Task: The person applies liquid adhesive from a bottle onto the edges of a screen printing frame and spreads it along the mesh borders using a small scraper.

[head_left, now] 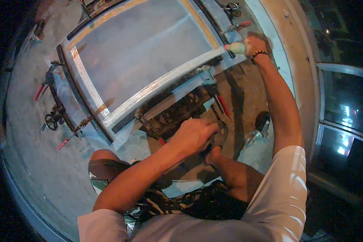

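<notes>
My right hand (pixel 255 45), a beaded bracelet at its wrist, is wrapped round a pale yellow-green squeeze bottle (pixel 238 47). The bottle lies nearly level, its red tip pointing left at the near right corner of a rectangular frame (pixel 147 94). White, glossy strips run along the frame's near and left sides; its far and right sides look like bare yellowish wood. Over my knees, my left hand (pixel 194 135) is closed with curled fingers, and anything inside it is hidden. It is apart from the frame.
Dark bars (pixel 77 86) border the frame, with translucent plastic sheeting beneath. Red-handled clamps, including one at the near side (pixel 223 105) and one at the left (pixel 64 143), stick out around it. A handwheel (pixel 50 122) stands left. A pale ledge (pixel 276 40) runs along the right.
</notes>
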{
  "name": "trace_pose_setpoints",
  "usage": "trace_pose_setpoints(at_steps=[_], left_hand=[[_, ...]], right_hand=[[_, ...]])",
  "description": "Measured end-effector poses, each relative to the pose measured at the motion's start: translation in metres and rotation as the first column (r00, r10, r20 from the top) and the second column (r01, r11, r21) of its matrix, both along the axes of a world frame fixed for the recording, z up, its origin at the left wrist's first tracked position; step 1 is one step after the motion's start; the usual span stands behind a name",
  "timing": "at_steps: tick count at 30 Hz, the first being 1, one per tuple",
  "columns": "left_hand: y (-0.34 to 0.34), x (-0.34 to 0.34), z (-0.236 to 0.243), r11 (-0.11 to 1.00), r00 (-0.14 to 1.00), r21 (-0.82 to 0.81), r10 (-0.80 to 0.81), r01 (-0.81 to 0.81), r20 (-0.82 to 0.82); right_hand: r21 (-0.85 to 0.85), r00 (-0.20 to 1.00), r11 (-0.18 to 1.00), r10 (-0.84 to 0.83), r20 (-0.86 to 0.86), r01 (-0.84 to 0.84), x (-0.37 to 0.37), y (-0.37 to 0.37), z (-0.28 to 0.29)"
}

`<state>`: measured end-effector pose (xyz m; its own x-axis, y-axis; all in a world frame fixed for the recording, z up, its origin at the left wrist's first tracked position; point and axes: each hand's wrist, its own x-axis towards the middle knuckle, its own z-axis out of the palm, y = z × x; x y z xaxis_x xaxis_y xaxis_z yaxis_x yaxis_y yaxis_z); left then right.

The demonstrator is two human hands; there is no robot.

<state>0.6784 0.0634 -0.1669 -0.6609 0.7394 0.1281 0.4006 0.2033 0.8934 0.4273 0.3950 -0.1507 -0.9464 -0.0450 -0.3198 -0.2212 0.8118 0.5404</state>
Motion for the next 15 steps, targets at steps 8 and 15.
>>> trace_pose_setpoints(at_steps=[8,15], left_hand=[[0.000,0.001,0.007,1.000,1.000,0.008,-0.010,0.010,0.008],[-0.001,0.004,0.002,1.000,1.000,0.029,0.012,-0.011,-0.013]], right_hand=[[-0.051,0.998,0.996,0.066,-0.023,-0.067,0.009,0.002,0.008],[-0.126,0.993,0.985,0.121,-0.010,-0.122,0.019,-0.018,0.019]])
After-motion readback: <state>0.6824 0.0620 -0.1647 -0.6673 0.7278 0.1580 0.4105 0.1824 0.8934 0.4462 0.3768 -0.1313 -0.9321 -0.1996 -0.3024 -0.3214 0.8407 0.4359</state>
